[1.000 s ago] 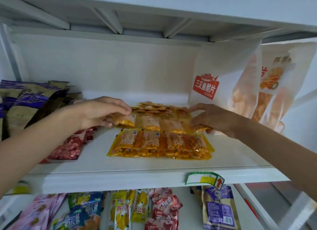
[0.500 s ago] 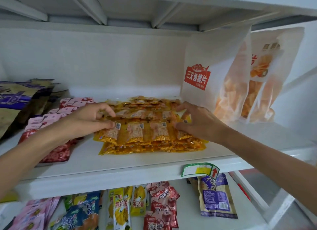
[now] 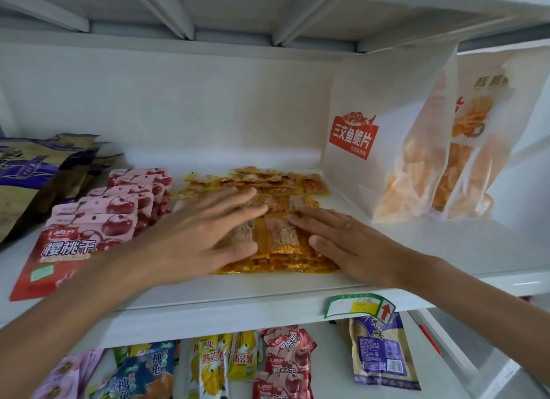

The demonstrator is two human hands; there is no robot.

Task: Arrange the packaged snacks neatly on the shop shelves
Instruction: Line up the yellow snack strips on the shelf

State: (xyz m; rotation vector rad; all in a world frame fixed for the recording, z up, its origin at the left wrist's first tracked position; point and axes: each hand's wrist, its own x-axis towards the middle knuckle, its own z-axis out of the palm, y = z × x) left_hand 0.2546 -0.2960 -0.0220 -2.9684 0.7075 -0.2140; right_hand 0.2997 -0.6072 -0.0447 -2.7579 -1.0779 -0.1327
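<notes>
- The yellow snack packs (image 3: 273, 238) lie flat in the middle of the upper shelf (image 3: 268, 288), a front stack near the lip and a second, looser row (image 3: 259, 180) behind it at 12 o'clock; the front stack's long axis runs from 9 to 3 o'clock, along the shelf edge
- The left hand (image 3: 196, 235) rests flat on the stack's 9 o'clock half, fingers spread wide and pointing toward 2 o'clock, gripping nothing; the right hand (image 3: 348, 244) lies flat on the 3 o'clock end, fingers straight and pointing toward 10 o'clock, likewise holding nothing; both are equally near, so I judge that any squaring push comes inward from either side
- Compared with half a second ago, the fingers no longer pinch the top pack; both palms are now flattened on the pile, which sits nearer the shelf lip
- At 9 o'clock, just beside the stack, the red cherry packs (image 3: 98, 220) overlap in a row; the brown and purple bags (image 3: 35, 175) stand beyond them
- At 2 o'clock the white crisp bags (image 3: 387, 137) stand upright, near but apart from the stack
</notes>
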